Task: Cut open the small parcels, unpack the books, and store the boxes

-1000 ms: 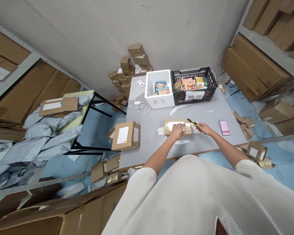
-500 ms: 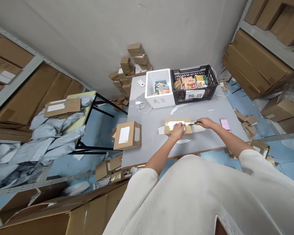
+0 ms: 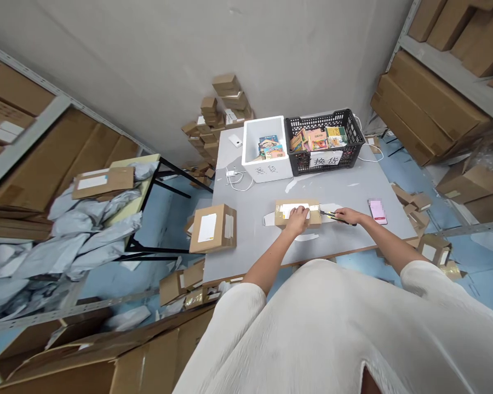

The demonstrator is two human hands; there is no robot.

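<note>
Box [image 3: 314, 217]: flat on the worktop [image 3: 263, 251], a white label [image 3: 286, 209] on its top.
Left hand [image 3: 297, 220]: resting on the box's top, fingers loosely spread and bent, not closed round anything.
Right hand [image 3: 347, 215]: just right of the box, closed round a knife [image 3: 327, 214].
Knife: tip at the box's right end; whether it touches, cannot tell.
Phone [image 3: 378, 212]: right of the box.
Carton [image 3: 213, 229]: left of the box.
Bin [image 3: 267, 171], crate [image 3: 294, 162]: behind the box, holding books [image 3: 319, 139].
</note>
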